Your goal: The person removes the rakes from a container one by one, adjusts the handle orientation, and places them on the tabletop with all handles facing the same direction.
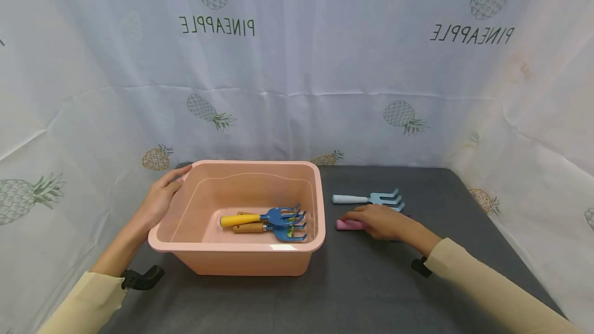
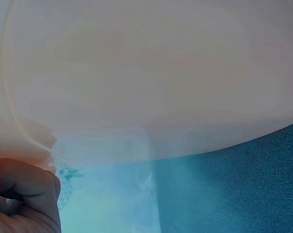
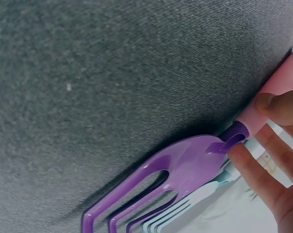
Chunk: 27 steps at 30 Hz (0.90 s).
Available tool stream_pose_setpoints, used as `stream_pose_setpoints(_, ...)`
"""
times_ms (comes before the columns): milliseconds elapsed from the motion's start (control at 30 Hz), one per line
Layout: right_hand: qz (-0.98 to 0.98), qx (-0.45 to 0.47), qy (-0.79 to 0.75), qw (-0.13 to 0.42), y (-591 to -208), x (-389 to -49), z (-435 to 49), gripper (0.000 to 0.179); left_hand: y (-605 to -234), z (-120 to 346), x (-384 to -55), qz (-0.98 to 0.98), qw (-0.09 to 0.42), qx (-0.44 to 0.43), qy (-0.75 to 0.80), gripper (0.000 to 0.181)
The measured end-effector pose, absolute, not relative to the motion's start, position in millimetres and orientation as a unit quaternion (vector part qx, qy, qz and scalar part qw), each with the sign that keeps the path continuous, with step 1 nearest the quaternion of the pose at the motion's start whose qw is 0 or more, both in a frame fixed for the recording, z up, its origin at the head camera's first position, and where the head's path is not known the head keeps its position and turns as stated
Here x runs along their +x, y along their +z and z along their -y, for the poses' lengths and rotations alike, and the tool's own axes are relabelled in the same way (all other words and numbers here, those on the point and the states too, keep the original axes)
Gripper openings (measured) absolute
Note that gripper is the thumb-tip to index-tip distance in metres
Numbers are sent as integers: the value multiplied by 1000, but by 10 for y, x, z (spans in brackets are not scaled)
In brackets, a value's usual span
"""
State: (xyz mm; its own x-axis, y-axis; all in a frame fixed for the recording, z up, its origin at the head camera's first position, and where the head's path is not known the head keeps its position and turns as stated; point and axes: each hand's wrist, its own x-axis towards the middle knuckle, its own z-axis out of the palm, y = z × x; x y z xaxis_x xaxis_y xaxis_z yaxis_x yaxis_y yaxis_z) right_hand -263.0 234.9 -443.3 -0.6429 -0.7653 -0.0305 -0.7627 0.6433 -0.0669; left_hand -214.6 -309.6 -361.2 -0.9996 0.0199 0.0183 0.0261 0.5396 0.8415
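Holding the peach basin [image 1: 252, 263] by its rim, the left hand [image 1: 158, 200] is reaching up along the far left corner, and its fingers are curling around the edge. The right hand [image 1: 382, 222] is pinching the purple rake [image 3: 199, 155], which is lying low over the desk [image 1: 371, 282] to the right of the basin. Its thumb [image 3: 280, 107] is pressing one side of the pink handle [image 3: 277, 82], while the other fingers [image 3: 258, 174] are stretching along the opposite side, spread slightly apart, the tip of one touching near the purple neck. Whether the tines are resting on the desk, the views are leaving unclear.

Just beyond this hand, a light blue rake [image 1: 350, 199] with a white handle is lying on the desk, its tines pointing right. Inside the basin, toward the right, a yellow-handled blue rake [image 1: 276, 215] is lying partly over a brown-handled blue rake [image 1: 250, 228], both pointing their tines right; bits of a green tool [image 1: 291, 231] are showing from underneath. Around each wrist a black strap [image 1: 143, 278] is showing beside a beige sleeve [image 1: 492, 282]. Behind the desk, a pale curtain [image 1: 297, 66] is hanging, bearing pineapple prints and mirrored lettering.
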Motion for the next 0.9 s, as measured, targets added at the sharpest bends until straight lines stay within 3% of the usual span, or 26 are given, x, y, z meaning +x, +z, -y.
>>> stream_pose_setpoints(333, -909, -408, -75, 48, -4289, -2664, -2362, 54, -3593, 3090, -2123, 876, 7, -16, -482, 55)
stream_pose_setpoints(900, -897, -408, -167, 19, -3046, -2690, -2163, 48, -3606, 3085, -2130, 875, 13, -14, -484, 55)
